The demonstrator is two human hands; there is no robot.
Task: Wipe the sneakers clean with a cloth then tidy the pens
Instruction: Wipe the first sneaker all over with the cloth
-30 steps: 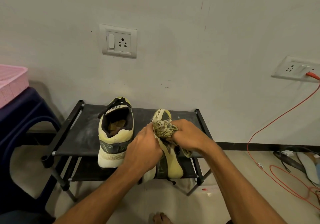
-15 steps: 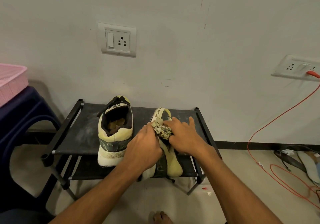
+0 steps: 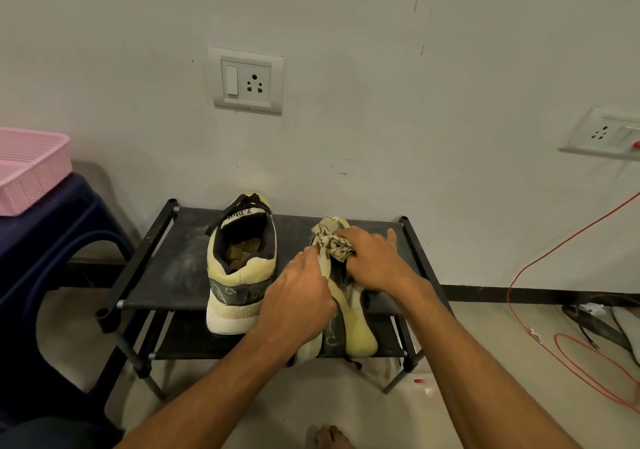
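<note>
Two pale yellow sneakers stand on a black shoe rack (image 3: pixel 166 261). The left sneaker (image 3: pixel 239 275) sits upright with its heel toward me. My left hand (image 3: pixel 298 299) grips the side of the right sneaker (image 3: pixel 356 330), which is tipped onto its side. My right hand (image 3: pixel 374 261) holds a bunched patterned cloth (image 3: pixel 334 242) against that sneaker near its toe, some fingers stretched out over the rack. No pens are in view.
A dark blue stool (image 3: pixel 59 233) carrying a pink basket (image 3: pixel 27 168) stands to the left. Wall sockets (image 3: pixel 247 79) are above the rack. An orange cable (image 3: pixel 540 310) and dark straps (image 3: pixel 595 327) lie on the floor at right. My bare toes (image 3: pixel 330 438) show below.
My right hand has slid the cloth along the right sneaker toward its toe, away from me, and its fingers have spread. The left hand stays gripping the sneaker.
</note>
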